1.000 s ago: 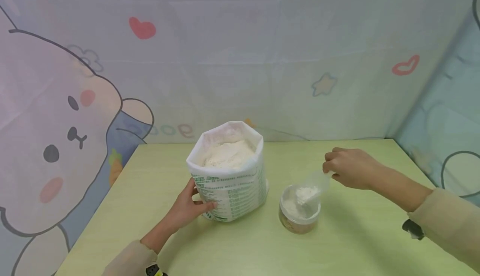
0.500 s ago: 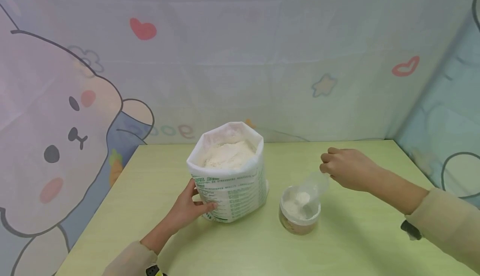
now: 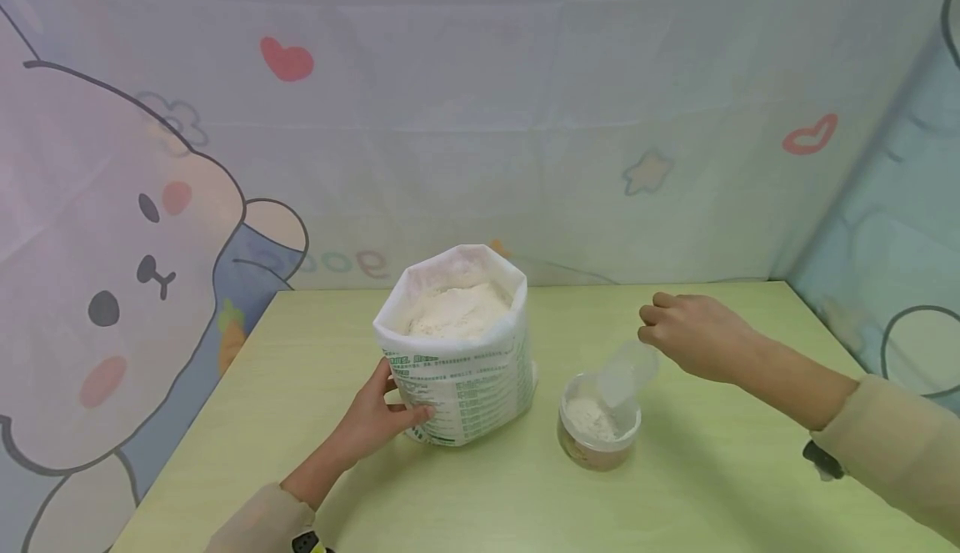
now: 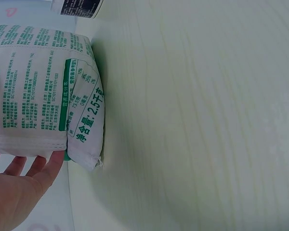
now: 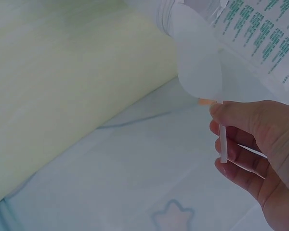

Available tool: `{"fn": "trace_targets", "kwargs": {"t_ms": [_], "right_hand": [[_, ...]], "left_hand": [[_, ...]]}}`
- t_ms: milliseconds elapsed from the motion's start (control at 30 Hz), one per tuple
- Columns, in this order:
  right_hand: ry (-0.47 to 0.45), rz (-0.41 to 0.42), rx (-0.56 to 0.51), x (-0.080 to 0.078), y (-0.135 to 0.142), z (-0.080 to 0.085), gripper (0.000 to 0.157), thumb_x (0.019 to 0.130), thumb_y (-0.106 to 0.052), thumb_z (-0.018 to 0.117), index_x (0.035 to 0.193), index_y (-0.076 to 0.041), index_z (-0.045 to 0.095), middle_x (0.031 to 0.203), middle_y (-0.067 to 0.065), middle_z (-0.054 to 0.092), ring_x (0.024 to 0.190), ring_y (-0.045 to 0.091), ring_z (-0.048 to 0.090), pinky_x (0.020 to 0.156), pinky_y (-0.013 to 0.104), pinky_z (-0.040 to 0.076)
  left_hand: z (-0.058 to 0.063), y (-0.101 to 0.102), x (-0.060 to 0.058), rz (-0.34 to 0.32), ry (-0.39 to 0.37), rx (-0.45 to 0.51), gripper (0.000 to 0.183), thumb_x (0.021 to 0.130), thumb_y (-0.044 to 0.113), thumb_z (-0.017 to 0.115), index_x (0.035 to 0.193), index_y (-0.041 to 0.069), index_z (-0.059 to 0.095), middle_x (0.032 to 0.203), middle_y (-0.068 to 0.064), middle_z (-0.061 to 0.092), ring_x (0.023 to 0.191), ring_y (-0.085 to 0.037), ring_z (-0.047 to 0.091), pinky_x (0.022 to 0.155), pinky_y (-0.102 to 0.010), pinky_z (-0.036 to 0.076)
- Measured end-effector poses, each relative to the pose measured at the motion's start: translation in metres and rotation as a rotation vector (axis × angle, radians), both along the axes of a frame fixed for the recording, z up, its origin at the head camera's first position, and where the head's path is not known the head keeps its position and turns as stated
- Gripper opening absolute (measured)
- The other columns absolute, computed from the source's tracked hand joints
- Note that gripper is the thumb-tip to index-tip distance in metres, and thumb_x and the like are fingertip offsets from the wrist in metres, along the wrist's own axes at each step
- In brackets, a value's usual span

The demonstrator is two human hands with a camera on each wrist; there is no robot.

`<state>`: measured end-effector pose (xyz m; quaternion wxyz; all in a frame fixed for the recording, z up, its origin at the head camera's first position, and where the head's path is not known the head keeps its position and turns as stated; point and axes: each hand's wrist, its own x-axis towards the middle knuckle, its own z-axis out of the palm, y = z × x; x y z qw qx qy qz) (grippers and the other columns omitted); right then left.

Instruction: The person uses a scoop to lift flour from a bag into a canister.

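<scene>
An open white bag of flour (image 3: 480, 382) with green print stands upright on the table, its rim folded into an angular mouth and white flour (image 3: 457, 309) high inside. My left hand (image 3: 378, 416) grips its left lower side, thumb across the front. The left wrist view shows those fingers along the bag's side (image 4: 31, 91). My right hand (image 3: 693, 338) pinches the thin handle of a translucent plastic scoop (image 3: 628, 372), thumb on top in the right wrist view. The scoop's bowl (image 5: 198, 55) tilts down into a clear round tub (image 3: 596, 456) partly filled with flour.
The pale green wood-grain table (image 3: 480, 507) runs back to a cloth backdrop (image 3: 540, 194) with cartoon prints, and a second cloth (image 3: 892, 244) closes off the right side. The tub stands just right of the bag.
The scoop has tipped steeper and its white heap has slid out into the tub. My right hand has shifted slightly left. The left hand and bag stay put.
</scene>
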<state>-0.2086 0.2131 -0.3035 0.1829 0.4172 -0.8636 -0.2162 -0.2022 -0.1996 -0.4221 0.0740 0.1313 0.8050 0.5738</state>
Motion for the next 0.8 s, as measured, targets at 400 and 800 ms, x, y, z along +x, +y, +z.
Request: {"fn": "trace_targets", "kwargs": {"t_ms": [400, 800], "right_hand": [[-0.024, 0.0, -0.023, -0.001, 0.004, -0.002, 0.018, 0.067, -0.004, 0.079, 0.077, -0.011, 0.065, 0.072, 0.001, 0.055, 0.064, 0.018, 0.049, 0.051, 0.025, 0.046], [-0.221, -0.094, -0.171, -0.001, 0.012, -0.001, 0.021, 0.069, -0.003, 0.076, 0.082, -0.015, 0.066, 0.075, -0.005, 0.054, 0.069, 0.015, 0.052, 0.051, 0.023, 0.045]], "left_hand": [[0.0, 0.0, 0.0, -0.003, 0.003, 0.002, 0.076, 0.075, 0.018, 0.078, 0.132, 0.036, 0.032, 0.128, -0.001, 0.045, 0.114, -0.032, 0.05, 0.08, -0.035, 0.054], [0.001, 0.0, 0.0, -0.012, 0.016, 0.005, 0.076, 0.075, 0.016, 0.077, 0.133, 0.036, 0.031, 0.128, 0.0, 0.045, 0.116, -0.031, 0.047, 0.082, -0.034, 0.054]]}}
